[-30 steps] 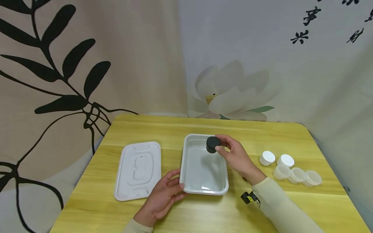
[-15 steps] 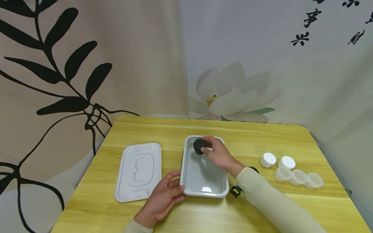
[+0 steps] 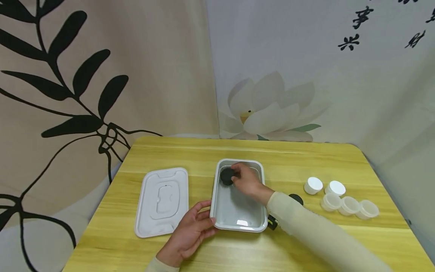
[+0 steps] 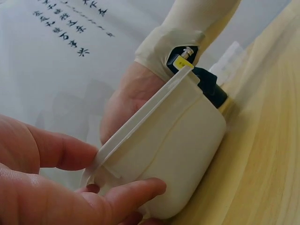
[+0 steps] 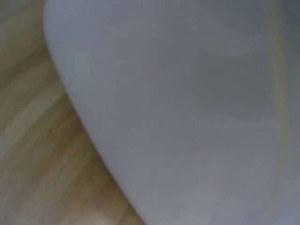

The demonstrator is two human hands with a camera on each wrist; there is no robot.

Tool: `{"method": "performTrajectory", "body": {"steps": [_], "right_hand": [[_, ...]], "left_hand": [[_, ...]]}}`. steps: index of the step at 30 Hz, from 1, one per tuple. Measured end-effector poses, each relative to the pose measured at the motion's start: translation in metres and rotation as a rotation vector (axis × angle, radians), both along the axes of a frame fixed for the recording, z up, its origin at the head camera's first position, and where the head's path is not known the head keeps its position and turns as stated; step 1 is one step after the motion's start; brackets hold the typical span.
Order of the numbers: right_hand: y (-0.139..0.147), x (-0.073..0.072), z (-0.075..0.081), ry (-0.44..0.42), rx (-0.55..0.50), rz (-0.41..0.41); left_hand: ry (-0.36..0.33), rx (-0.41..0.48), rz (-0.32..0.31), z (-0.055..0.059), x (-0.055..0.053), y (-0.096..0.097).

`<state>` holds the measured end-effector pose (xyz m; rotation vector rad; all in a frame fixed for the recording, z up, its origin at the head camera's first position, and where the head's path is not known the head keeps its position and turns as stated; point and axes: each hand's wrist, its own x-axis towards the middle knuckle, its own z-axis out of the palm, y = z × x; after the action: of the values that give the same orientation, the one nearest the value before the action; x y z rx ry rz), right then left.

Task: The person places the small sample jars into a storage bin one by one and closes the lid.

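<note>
Pinches a black round piece (image 3: 227, 176) between thumb and fingers of the right hand (image 3: 249, 182), in a grip clamped on its right side. Holds it inside the white tray (image 3: 238, 207), near the far left corner; cannot tell about contact with the bottom. Clamps the left hand's (image 3: 192, 230) grip on the tray's left edge, near the front corner. Has a white lid (image 3: 163, 202) lying on the counter (image 3: 176, 151) just left of the tray, and small cups (image 3: 349, 206) grouped well apart to the right.
</note>
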<state>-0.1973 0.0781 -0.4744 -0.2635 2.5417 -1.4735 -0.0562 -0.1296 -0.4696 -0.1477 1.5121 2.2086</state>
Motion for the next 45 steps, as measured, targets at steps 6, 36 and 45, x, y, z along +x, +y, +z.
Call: {"method": "performTrajectory", "body": {"steps": [6,36,45], "right_hand": [[0.0,-0.004,0.0,-0.015,0.04,0.01],[0.105,0.059,0.057,-0.13,-0.297,-0.063],[0.166,0.094,0.033,-0.107,-0.611,-0.113]], "left_hand": [[-0.004,-0.002,0.009,0.0,0.0,0.003],[-0.052,0.009,0.06,0.002,0.002,0.002],[-0.043,0.031,0.043,0.002,0.001,0.003]]}}
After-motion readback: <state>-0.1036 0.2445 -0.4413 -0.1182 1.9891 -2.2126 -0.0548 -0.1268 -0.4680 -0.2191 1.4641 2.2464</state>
